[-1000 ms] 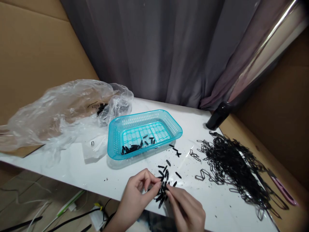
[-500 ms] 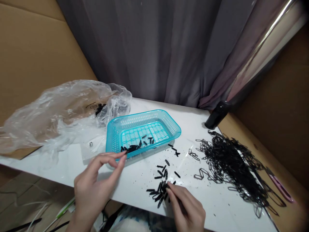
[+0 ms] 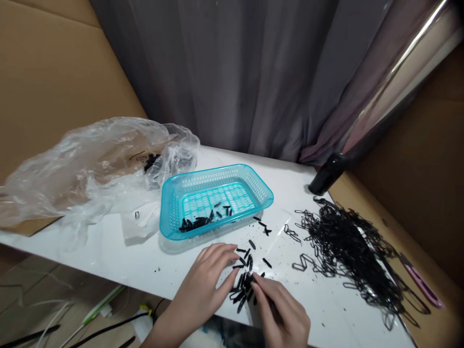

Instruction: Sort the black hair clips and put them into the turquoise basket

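My left hand point(image 3: 208, 275) is spread over the left side of a loose heap of small slim black pieces point(image 3: 239, 295), with thumb and fingers apart. My right hand point(image 3: 282, 309) is closed in a pinch at the heap's right side. Something dark shows within its curled fingers, but what it is cannot be made out. Behind the hands stands a turquoise plastic basket point(image 3: 217, 225), with more of the same black pieces point(image 3: 195, 223) lying along its near side. A few black pieces point(image 3: 263, 224) lie scattered right of the basket.
A tangled mass of thin black loops point(image 3: 348, 251) spreads over the table's right side. Beyond it are pink-handled scissors or a cutter point(image 3: 422, 285) and a black cylindrical object point(image 3: 328, 174). A clear plastic bag point(image 3: 90, 164) lies left. Cardboard point(image 3: 54, 72) and a grey curtain point(image 3: 224, 72) enclose the table.
My left hand has come away from the basket's near rim, moving right and toward me to the heap of black pieces, its pinch now opened. My right hand has barely moved.
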### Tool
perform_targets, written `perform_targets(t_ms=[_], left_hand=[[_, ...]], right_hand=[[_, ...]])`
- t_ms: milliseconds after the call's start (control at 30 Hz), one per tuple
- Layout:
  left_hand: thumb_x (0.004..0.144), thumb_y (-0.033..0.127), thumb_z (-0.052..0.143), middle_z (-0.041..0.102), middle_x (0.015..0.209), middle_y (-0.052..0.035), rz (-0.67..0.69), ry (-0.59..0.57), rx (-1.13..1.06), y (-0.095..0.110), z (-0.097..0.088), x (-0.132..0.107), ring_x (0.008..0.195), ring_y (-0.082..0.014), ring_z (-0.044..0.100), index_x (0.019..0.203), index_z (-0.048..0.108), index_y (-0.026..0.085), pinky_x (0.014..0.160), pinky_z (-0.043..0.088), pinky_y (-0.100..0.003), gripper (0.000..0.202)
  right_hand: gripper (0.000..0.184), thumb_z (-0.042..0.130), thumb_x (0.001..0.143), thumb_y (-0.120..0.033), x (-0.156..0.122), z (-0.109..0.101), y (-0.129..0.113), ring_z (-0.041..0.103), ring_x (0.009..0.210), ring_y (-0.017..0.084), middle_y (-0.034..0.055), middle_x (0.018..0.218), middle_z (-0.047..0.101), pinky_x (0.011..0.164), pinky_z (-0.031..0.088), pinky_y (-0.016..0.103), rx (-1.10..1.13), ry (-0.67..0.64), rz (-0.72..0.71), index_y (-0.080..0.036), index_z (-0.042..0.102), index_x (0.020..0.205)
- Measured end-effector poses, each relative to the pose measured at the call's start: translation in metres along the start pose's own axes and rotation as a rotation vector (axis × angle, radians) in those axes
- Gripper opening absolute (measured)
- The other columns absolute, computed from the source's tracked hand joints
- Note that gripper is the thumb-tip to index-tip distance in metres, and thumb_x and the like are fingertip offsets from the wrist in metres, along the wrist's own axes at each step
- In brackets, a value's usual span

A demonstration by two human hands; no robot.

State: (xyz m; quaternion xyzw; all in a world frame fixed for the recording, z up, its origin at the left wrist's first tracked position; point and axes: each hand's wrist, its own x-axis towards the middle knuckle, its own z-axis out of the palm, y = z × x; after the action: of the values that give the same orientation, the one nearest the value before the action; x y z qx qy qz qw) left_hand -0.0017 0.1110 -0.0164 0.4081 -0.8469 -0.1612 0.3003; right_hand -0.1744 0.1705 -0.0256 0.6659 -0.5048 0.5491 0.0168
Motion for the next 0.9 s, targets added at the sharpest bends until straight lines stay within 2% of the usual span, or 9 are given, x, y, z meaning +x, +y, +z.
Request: perform_targets(t_ms=[100,200,300,433,600,733,900], left_hand=[[0.095,0.022,0.056,0.065,0.126,-0.0072,-0.054,-0.054,0.015,-0.004,0.007,0.002,0.119,-0.0272,0.058,0.114,0.063,0.024,0.102,0.047,-0.045,0.021],[0.094,0.02,0.055,0.065,0.12,-0.0069,-0.079,-0.063,0.004,-0.004,0.007,0.004,0.114,-0.0266,0.059,0.115,0.063,0.025,0.098,0.047,-0.043,0.024],[0.093,0.02,0.055,0.065,0.111,-0.0059,-0.128,-0.071,-0.026,-0.001,0.008,0.006,0.107,-0.0252,0.059,0.107,0.064,0.024,0.092,0.047,-0.039,0.017],[0.094,0.022,0.054,0.062,0.104,-0.0042,-0.22,-0.089,-0.061,0.004,0.014,0.011,0.102,-0.0248,0.058,0.097,0.06,0.022,0.089,0.045,-0.04,0.007],[0.088,0.014,0.052,0.061,0.093,-0.0029,-0.288,-0.107,-0.086,0.01,0.017,0.019,0.094,-0.0242,0.058,0.086,0.055,0.019,0.087,0.042,-0.041,0.006],[0.09,0.019,0.052,0.063,0.089,-0.002,-0.311,-0.057,-0.195,0.011,0.016,0.018,0.091,-0.0222,0.059,0.084,0.056,0.021,0.087,0.044,-0.038,0.008],[0.09,0.028,0.059,0.065,0.085,-0.0018,-0.39,0.049,-0.426,0.006,0.015,0.013,0.084,-0.0189,0.06,0.085,0.062,0.021,0.078,0.048,-0.029,0.009]], right_hand=[[0.013,0.061,0.088,-0.012,0.001,0.0,0.0,0.072,0.076,0.006,0.0035,0.085,0.074,0.074,0.059,0.009,-0.01,0.003,0.002,-0.014,0.073,0.092],[0.013,0.061,0.088,-0.012,0.002,0.0,-0.001,0.072,0.075,0.006,0.0035,0.084,0.073,0.073,0.059,0.008,-0.009,0.01,-0.001,-0.013,0.074,0.091],[0.014,0.06,0.089,-0.012,0.003,-0.001,-0.001,0.072,0.074,0.006,0.0041,0.083,0.074,0.071,0.059,0.008,-0.008,0.005,-0.003,-0.013,0.074,0.091],[0.013,0.06,0.089,-0.012,0.004,0.0,-0.001,0.071,0.073,0.006,0.0039,0.081,0.073,0.07,0.059,0.008,-0.008,0.002,-0.01,-0.013,0.073,0.09],[0.013,0.06,0.089,-0.011,0.003,0.001,-0.001,0.071,0.074,0.005,0.0042,0.082,0.073,0.072,0.058,0.007,0.003,0.0,-0.012,-0.012,0.073,0.091],[0.013,0.06,0.089,-0.012,0.002,0.001,-0.001,0.071,0.075,0.005,0.0038,0.083,0.073,0.073,0.058,0.007,-0.002,0.014,0.015,-0.013,0.073,0.091],[0.014,0.06,0.089,-0.013,-0.001,0.004,0.001,0.071,0.075,0.006,0.0043,0.085,0.073,0.073,0.058,0.009,-0.057,0.03,0.04,-0.013,0.073,0.092]])
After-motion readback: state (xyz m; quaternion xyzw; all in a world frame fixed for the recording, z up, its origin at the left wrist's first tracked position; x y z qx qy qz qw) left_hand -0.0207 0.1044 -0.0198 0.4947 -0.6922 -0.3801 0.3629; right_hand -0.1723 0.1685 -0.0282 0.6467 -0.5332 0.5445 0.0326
